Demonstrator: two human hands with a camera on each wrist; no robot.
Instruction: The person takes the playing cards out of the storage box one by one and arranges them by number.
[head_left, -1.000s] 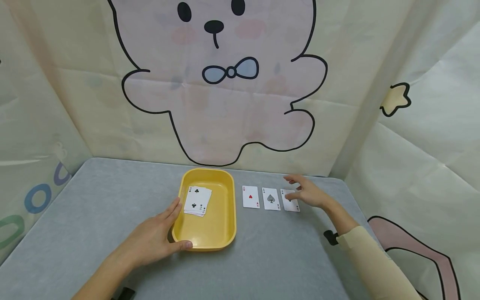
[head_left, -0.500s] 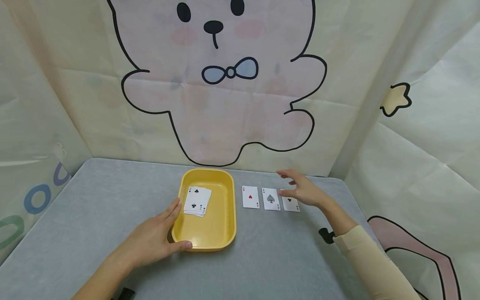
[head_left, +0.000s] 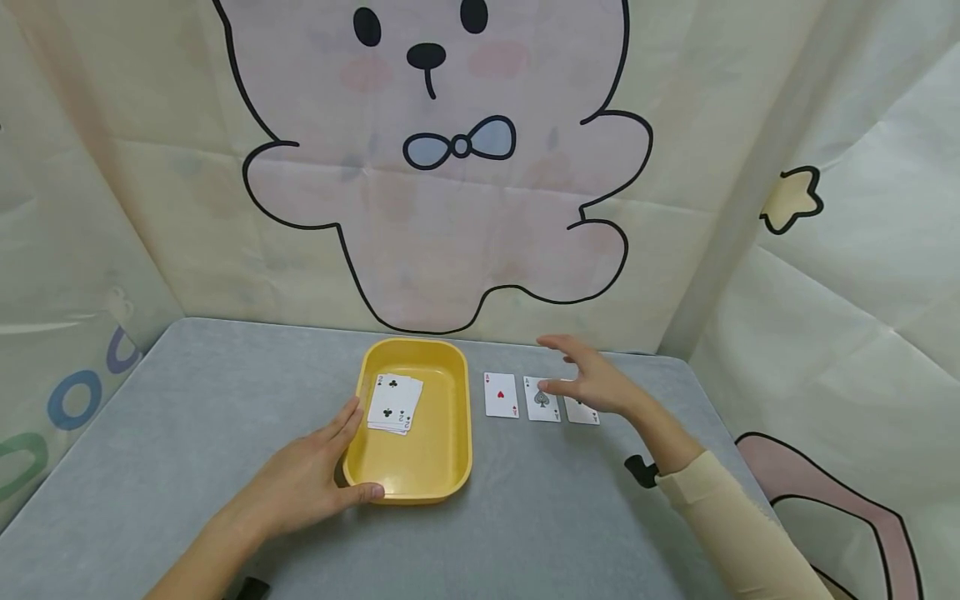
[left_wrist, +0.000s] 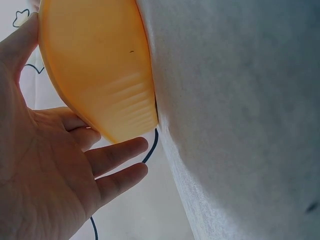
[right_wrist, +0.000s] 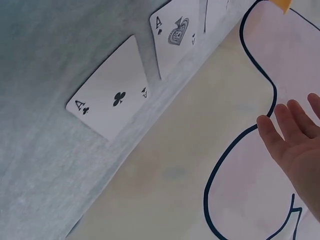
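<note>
A yellow tray (head_left: 442, 458) holds a small stack of playing cards (head_left: 396, 402), the two of clubs face up on top. My left hand (head_left: 315, 475) rests against the tray's left side, thumb on the near rim; the left wrist view shows its fingers spread, touching the tray wall (left_wrist: 105, 60). Right of the tray lie three face-up cards in a row: the ace of hearts (head_left: 501, 403), the ace of spades (head_left: 543, 408) and the ace of clubs (right_wrist: 115, 92). My right hand (head_left: 596, 382) hovers over the right two, fingers extended, holding nothing, partly covering the ace of clubs.
A grey cloth covers the table (head_left: 540, 517). Behind it hangs a curtain (head_left: 480, 208) with a cartoon bear, and more printed curtain stands at both sides. Near the right wrist a black strap end (head_left: 640, 472) sticks out.
My right hand has moved left, from over the ace of clubs towards the ace of spades, uncovering part of the clubs card. The left hand, tray and cards have stayed put.
</note>
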